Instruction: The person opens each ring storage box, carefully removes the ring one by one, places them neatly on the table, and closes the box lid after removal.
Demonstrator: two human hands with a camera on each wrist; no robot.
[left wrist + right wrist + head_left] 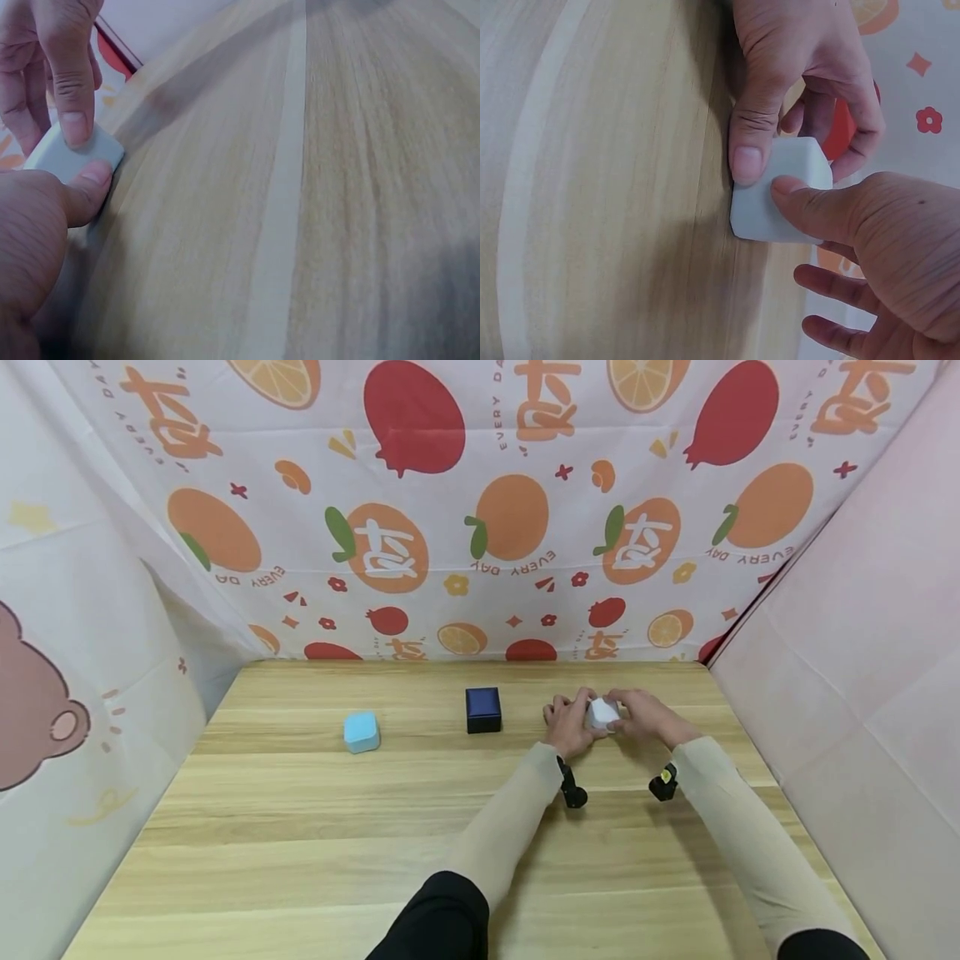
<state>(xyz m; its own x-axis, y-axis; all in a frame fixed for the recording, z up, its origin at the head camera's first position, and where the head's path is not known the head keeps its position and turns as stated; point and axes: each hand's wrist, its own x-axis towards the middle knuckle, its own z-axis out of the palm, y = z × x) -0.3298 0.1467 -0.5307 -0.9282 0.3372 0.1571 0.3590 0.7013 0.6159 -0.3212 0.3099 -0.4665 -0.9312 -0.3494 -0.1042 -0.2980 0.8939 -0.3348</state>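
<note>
A small white box (602, 714) with rounded edges sits between both hands at the right rear of the table. My left hand (570, 724) grips its left side. In the right wrist view, the left thumb (748, 161) presses the box's front face low down, with fingers reaching round behind. From the other side my right hand (641, 714) pinches the box, its thumb (802, 202) on the front face and its index finger mostly hidden behind. The remaining right fingers (840, 289) stand off the box. Close to the tabletop, the white box (71, 154) appears in the left wrist view too.
A dark navy box (483, 710) stands left of the hands, and a light blue box (362, 732) farther left. All are on a wooden table (300, 852). A fruit-print cloth (465, 593) hangs along the back edge; pale cloths (847, 677) flank the sides.
</note>
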